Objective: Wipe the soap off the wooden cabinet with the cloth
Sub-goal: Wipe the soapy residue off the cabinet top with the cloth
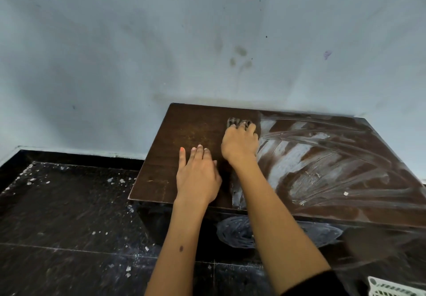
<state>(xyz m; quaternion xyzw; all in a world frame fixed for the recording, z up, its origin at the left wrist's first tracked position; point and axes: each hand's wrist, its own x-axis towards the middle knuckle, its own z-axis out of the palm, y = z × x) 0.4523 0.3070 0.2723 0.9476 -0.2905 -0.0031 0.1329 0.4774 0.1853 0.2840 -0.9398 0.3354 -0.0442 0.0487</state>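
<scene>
Dark brown wood was what I saw first: the wooden cabinet [196, 132] stood against a pale blue wall [115, 53], its left part clean and dull. White soap [297, 159] lay in fanned streaks over the middle and right of the top, and more soap was smeared on the cabinet's front face below the edge. My right hand [239, 145] pressed down at the line between clean wood and soap, fingers curled over a dark, crumpled cloth [239, 122] that showed just past the fingertips near the back edge. My left hand [198, 178] lay flat on the clean part, fingers spread and holding nothing. Black floor tiles [69, 215] to the left carried white flecks. A white plastic basket [391, 287] peeked in at the lower right corner.
</scene>
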